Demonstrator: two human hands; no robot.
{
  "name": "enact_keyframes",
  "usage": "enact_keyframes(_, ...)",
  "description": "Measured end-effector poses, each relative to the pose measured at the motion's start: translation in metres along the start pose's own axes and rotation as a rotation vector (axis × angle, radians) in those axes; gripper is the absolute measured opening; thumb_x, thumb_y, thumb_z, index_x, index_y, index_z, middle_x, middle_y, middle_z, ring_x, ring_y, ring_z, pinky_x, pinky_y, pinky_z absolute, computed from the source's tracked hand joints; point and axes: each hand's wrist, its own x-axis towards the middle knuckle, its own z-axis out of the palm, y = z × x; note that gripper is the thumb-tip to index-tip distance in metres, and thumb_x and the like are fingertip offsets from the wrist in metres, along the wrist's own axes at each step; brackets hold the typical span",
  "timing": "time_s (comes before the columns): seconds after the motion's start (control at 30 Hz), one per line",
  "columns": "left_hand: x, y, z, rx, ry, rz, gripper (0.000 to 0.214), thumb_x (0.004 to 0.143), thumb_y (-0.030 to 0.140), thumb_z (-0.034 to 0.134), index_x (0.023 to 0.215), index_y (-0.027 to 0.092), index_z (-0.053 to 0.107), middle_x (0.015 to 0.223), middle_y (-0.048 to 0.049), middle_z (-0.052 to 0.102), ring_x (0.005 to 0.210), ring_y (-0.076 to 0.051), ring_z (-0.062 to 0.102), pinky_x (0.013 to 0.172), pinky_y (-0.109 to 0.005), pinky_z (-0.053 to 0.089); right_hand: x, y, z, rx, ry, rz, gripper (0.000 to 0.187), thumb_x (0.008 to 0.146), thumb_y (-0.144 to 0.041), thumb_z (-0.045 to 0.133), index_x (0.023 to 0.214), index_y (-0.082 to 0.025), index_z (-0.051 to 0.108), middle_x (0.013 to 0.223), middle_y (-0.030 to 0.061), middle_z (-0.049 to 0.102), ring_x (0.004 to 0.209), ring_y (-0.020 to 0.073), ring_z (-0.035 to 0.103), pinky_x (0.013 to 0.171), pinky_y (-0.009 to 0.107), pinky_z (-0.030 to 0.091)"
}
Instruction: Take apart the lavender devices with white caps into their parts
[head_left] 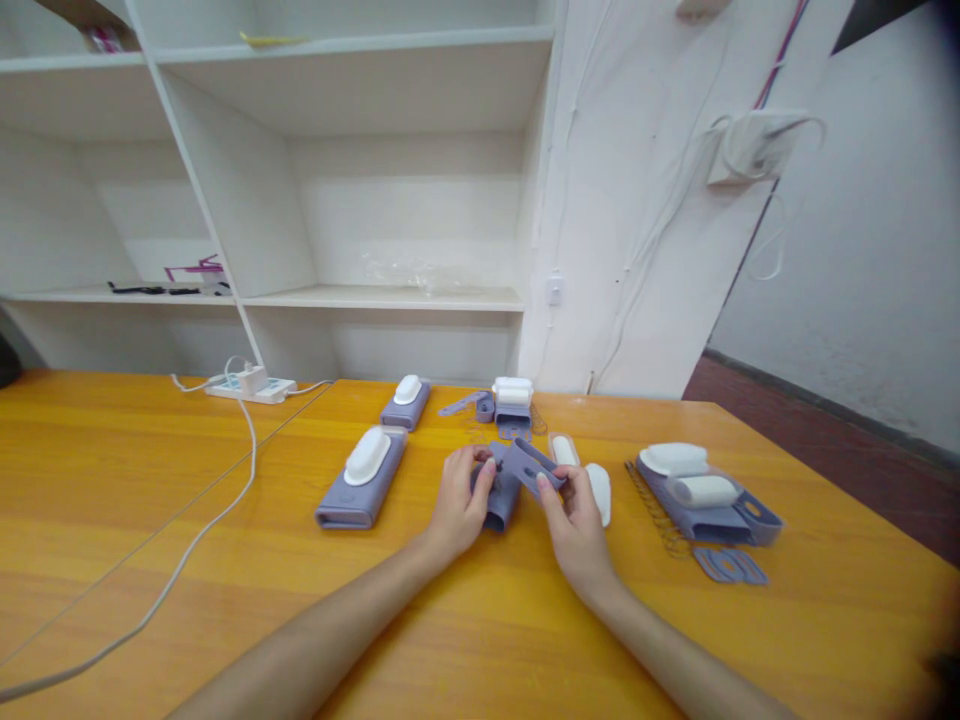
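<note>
My left hand [459,505] grips a grey-purple plastic housing [501,508], held at a tilt over the table. Between the thumb and fingers of my right hand [576,525] is a grey-purple plastic frame [529,466] with an oval hole. The frame overlaps the housing's upper right side; whether the two are joined I cannot tell. Just beyond my right hand lie a white oval cover [598,494] and a white roller-like piece [564,450]. To the left of my left hand rests a grey-purple case with a white oval top [366,457].
Another such case [406,403] lies farther back, near a cluster of parts [514,400]. At right are a housing with white pieces [697,490], a thin spring [660,515] and flat purple plates [729,566]. A power strip [251,385] trails a cable across the table's left side.
</note>
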Motion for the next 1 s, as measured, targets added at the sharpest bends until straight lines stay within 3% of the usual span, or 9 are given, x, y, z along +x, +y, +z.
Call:
enact_keyframes(0.17, -0.006, 0.008, -0.001, 0.249, -0.131, 0.28, 0.021, 0.091, 0.02, 0.04, 0.109, 0.02, 0.051, 0.104, -0.0074, 0.061, 0.099, -0.02, 0.054, 0.097, -0.041, 0.032, 0.004, 0.0, -0.002, -0.262, 0.003, -0.128, 0.024, 0.082, -0.039, 0.056, 0.072, -0.022, 0.042, 0.079, -0.0002, 0.048, 0.078, 0.0171, 0.05, 0.075, 0.032, 0.041)
enact_keyframes(0.33, -0.007, 0.008, -0.001, 0.37, -0.046, 0.244, 0.028, 0.091, 0.019, 0.038, 0.118, 0.015, 0.044, 0.102, -0.0103, 0.059, 0.091, -0.021, 0.052, 0.084, -0.037, 0.038, 0.004, 0.001, -0.003, -0.442, 0.004, -0.161, 0.025, 0.08, -0.036, 0.059, 0.065, -0.021, 0.045, 0.08, 0.0014, 0.047, 0.079, 0.0188, 0.049, 0.076, 0.035, 0.041)
enact_keyframes(0.43, -0.008, 0.009, -0.001, 0.413, -0.064, 0.235, 0.032, 0.09, 0.019, 0.037, 0.122, 0.014, 0.041, 0.1, -0.0106, 0.058, 0.089, -0.022, 0.051, 0.08, -0.037, 0.037, 0.003, 0.004, -0.003, -0.488, -0.002, -0.15, 0.022, 0.078, -0.032, 0.059, 0.066, -0.021, 0.046, 0.083, 0.0027, 0.047, 0.082, 0.0201, 0.049, 0.077, 0.037, 0.042)
enact_keyframes(0.6, -0.008, 0.012, -0.002, 0.44, -0.098, 0.207, 0.028, 0.085, 0.014, 0.038, 0.111, 0.017, 0.047, 0.094, -0.0084, 0.057, 0.087, -0.022, 0.05, 0.077, -0.036, 0.036, 0.003, 0.005, -0.002, -0.517, 0.04, -0.167, 0.013, 0.076, -0.026, 0.058, 0.084, -0.021, 0.049, 0.092, 0.0057, 0.047, 0.093, 0.0247, 0.048, 0.085, 0.043, 0.041)
enact_keyframes(0.73, -0.007, 0.013, -0.002, 0.504, -0.097, 0.18, 0.026, 0.082, 0.012, 0.04, 0.105, 0.018, 0.051, 0.093, -0.0072, 0.056, 0.088, -0.023, 0.048, 0.078, -0.037, 0.035, 0.002, -0.001, -0.002, -0.43, 0.119, -0.24, 0.048, 0.077, -0.026, 0.056, 0.121, -0.018, 0.038, 0.114, 0.0118, 0.046, 0.11, 0.0271, 0.044, 0.096, 0.049, 0.037)
enact_keyframes(0.8, -0.007, 0.014, -0.002, 0.534, -0.09, 0.181, 0.026, 0.081, 0.011, 0.042, 0.102, 0.019, 0.052, 0.094, -0.0067, 0.056, 0.09, -0.023, 0.048, 0.082, -0.039, 0.034, 0.001, -0.005, -0.003, -0.392, 0.055, -0.286, 0.052, 0.079, -0.024, 0.054, 0.128, -0.019, 0.035, 0.123, 0.0124, 0.044, 0.118, 0.0262, 0.041, 0.102, 0.048, 0.033)
enact_keyframes(0.9, -0.006, 0.014, -0.002, 0.549, -0.079, 0.21, 0.027, 0.08, 0.008, 0.042, 0.1, 0.02, 0.054, 0.096, -0.0056, 0.057, 0.093, -0.022, 0.048, 0.089, -0.041, 0.031, 0.0, -0.007, -0.003, -0.371, -0.073, -0.318, 0.04, 0.082, -0.023, 0.051, 0.121, -0.022, 0.048, 0.125, 0.0098, 0.047, 0.119, 0.0243, 0.043, 0.103, 0.045, 0.035)
enact_keyframes(1.0, -0.006, 0.013, -0.002, 0.533, -0.044, 0.212, 0.029, 0.081, 0.005, 0.04, 0.1, 0.021, 0.055, 0.099, -0.0053, 0.058, 0.096, -0.022, 0.049, 0.092, -0.042, 0.029, 0.001, -0.004, -0.004, -0.363, -0.081, -0.305, 0.045, 0.083, -0.024, 0.051, 0.127, -0.022, 0.046, 0.131, 0.01, 0.046, 0.123, 0.0251, 0.041, 0.105, 0.046, 0.034)
